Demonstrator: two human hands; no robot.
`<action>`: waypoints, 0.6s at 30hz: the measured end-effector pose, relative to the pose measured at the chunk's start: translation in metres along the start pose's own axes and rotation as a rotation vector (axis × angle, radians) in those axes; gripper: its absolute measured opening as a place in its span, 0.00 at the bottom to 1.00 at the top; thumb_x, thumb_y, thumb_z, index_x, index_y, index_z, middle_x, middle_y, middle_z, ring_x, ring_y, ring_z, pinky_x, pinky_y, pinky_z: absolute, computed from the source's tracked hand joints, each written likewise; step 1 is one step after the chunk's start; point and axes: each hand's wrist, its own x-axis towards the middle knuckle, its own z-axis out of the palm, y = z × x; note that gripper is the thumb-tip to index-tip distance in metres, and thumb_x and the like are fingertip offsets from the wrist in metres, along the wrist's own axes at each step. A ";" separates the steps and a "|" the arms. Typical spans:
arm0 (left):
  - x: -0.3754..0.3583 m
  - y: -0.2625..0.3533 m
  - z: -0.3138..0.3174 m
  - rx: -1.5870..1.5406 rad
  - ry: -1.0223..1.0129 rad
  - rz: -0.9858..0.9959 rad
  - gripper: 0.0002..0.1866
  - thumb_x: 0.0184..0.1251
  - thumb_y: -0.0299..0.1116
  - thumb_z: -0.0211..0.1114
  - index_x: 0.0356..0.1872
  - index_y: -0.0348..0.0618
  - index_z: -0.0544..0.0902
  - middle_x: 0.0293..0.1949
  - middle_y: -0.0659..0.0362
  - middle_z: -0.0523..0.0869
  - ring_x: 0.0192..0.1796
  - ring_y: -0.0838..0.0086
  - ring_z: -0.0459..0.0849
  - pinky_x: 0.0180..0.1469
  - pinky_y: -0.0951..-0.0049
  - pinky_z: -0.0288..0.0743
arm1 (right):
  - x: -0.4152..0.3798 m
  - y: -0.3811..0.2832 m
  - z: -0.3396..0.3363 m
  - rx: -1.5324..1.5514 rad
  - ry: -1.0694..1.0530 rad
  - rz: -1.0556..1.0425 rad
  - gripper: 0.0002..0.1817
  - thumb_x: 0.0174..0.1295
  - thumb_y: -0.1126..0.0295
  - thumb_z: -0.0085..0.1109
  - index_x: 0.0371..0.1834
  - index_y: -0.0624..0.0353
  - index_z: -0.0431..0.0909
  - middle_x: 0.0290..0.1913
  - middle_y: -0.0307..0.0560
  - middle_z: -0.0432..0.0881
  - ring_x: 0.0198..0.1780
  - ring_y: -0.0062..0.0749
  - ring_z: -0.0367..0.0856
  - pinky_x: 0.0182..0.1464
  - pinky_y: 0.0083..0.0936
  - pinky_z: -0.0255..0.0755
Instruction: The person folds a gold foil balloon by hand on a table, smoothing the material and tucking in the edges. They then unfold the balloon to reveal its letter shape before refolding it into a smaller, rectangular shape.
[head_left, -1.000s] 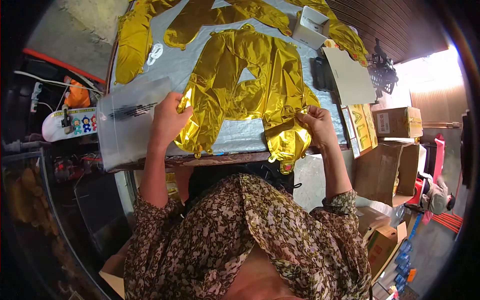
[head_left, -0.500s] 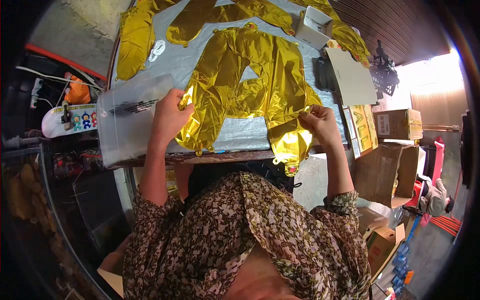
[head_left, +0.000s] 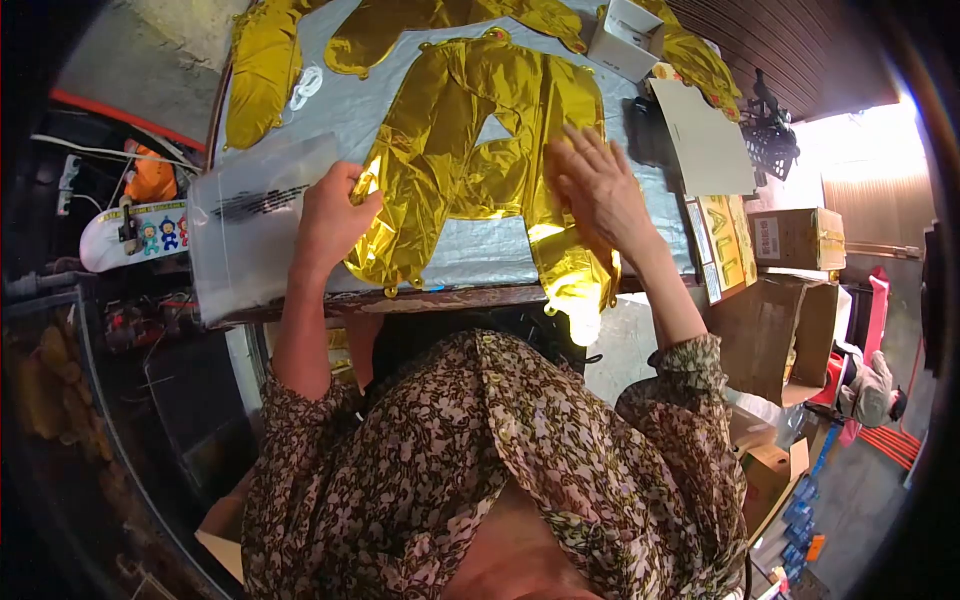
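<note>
A flat gold foil balloon [head_left: 470, 150] shaped like a letter A lies on the silvery-covered table [head_left: 480, 260], its lower right leg hanging over the front edge. My left hand [head_left: 338, 215] pinches the balloon's left edge between thumb and fingers. Over the right leg, my right hand [head_left: 600, 190] is spread with its fingers stretched out, palm down close above the foil. Under and beside my left wrist is a clear plastic bag [head_left: 235, 260] with dark print. A coil of white string [head_left: 306, 88] rests near the balloon's upper left.
More gold foil balloons [head_left: 265, 75] lie along the back. At the right stand a small white box [head_left: 625, 40], a pale card sheet [head_left: 700, 140] and a yellow printed box [head_left: 728, 240]. Cardboard boxes [head_left: 765, 335] are stacked beyond the table. A person [head_left: 872, 388] is far right.
My right hand has let go of the balloon's right edge and moved up and left over the foil, fingers opened. My left hand keeps its pinch.
</note>
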 end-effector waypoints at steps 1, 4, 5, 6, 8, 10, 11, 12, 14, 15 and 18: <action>-0.001 0.000 0.000 -0.003 0.009 0.003 0.20 0.68 0.33 0.76 0.55 0.35 0.82 0.44 0.49 0.94 0.44 0.66 0.94 0.47 0.65 0.83 | 0.000 -0.001 0.005 0.037 -0.040 0.011 0.25 0.78 0.65 0.58 0.77 0.50 0.74 0.81 0.46 0.72 0.83 0.47 0.66 0.83 0.56 0.55; -0.004 0.004 -0.007 0.014 -0.011 0.011 0.21 0.68 0.35 0.78 0.55 0.35 0.82 0.43 0.48 0.94 0.43 0.64 0.94 0.47 0.64 0.84 | -0.002 -0.002 0.006 0.109 -0.070 0.051 0.25 0.78 0.65 0.59 0.77 0.49 0.74 0.81 0.46 0.72 0.83 0.46 0.67 0.83 0.55 0.56; -0.006 0.007 -0.010 0.015 -0.012 0.007 0.21 0.68 0.35 0.78 0.55 0.35 0.82 0.43 0.48 0.94 0.43 0.64 0.94 0.47 0.64 0.84 | -0.002 -0.002 0.006 0.112 -0.072 0.050 0.25 0.78 0.65 0.59 0.77 0.49 0.74 0.81 0.46 0.72 0.83 0.46 0.67 0.83 0.55 0.56; -0.010 0.014 -0.015 0.079 0.005 -0.016 0.21 0.66 0.37 0.78 0.54 0.36 0.84 0.43 0.47 0.93 0.44 0.58 0.93 0.48 0.60 0.84 | -0.003 -0.001 0.006 0.108 -0.074 0.048 0.25 0.78 0.65 0.59 0.77 0.50 0.74 0.80 0.46 0.73 0.82 0.46 0.67 0.83 0.56 0.56; -0.009 0.021 -0.021 0.146 0.013 -0.036 0.21 0.65 0.39 0.79 0.53 0.38 0.85 0.43 0.46 0.92 0.45 0.51 0.91 0.50 0.56 0.83 | -0.004 0.000 0.005 0.106 -0.077 0.057 0.25 0.77 0.65 0.59 0.77 0.50 0.74 0.80 0.46 0.73 0.82 0.46 0.67 0.82 0.57 0.56; 0.000 0.028 -0.027 0.419 0.390 0.376 0.19 0.67 0.38 0.78 0.52 0.40 0.86 0.47 0.47 0.91 0.48 0.50 0.90 0.52 0.56 0.83 | -0.003 -0.002 0.003 0.111 -0.070 0.041 0.26 0.77 0.65 0.61 0.77 0.51 0.74 0.80 0.46 0.73 0.82 0.45 0.67 0.82 0.59 0.57; 0.011 0.036 -0.025 0.340 0.340 0.414 0.15 0.69 0.35 0.74 0.52 0.40 0.86 0.51 0.49 0.90 0.53 0.51 0.88 0.56 0.57 0.82 | -0.003 -0.002 0.002 0.113 -0.072 0.041 0.26 0.77 0.65 0.61 0.77 0.51 0.74 0.80 0.46 0.73 0.82 0.45 0.67 0.82 0.59 0.57; 0.020 0.048 -0.017 0.235 0.274 0.496 0.13 0.70 0.33 0.73 0.51 0.39 0.87 0.51 0.50 0.90 0.53 0.51 0.88 0.57 0.57 0.82 | -0.003 -0.002 0.001 0.121 -0.074 0.044 0.26 0.77 0.65 0.61 0.77 0.51 0.74 0.80 0.46 0.73 0.82 0.45 0.67 0.81 0.60 0.57; 0.045 0.075 0.003 0.098 0.117 0.710 0.09 0.72 0.26 0.69 0.49 0.38 0.88 0.51 0.52 0.90 0.53 0.51 0.88 0.58 0.57 0.83 | 0.000 -0.003 0.000 0.130 -0.079 0.044 0.27 0.77 0.66 0.61 0.77 0.51 0.74 0.80 0.46 0.73 0.82 0.45 0.68 0.81 0.61 0.57; 0.066 0.081 0.018 0.055 0.067 0.812 0.09 0.71 0.24 0.68 0.50 0.38 0.88 0.51 0.52 0.90 0.54 0.52 0.88 0.58 0.57 0.83 | 0.000 -0.003 -0.001 0.133 -0.087 0.044 0.27 0.77 0.66 0.61 0.77 0.51 0.74 0.80 0.46 0.73 0.82 0.45 0.68 0.81 0.60 0.57; 0.126 0.085 0.060 0.007 -0.043 0.965 0.10 0.72 0.22 0.65 0.51 0.38 0.88 0.52 0.52 0.90 0.55 0.52 0.88 0.59 0.58 0.83 | 0.000 -0.003 -0.001 0.131 -0.096 0.051 0.27 0.77 0.65 0.62 0.77 0.51 0.74 0.79 0.46 0.73 0.82 0.45 0.68 0.81 0.61 0.58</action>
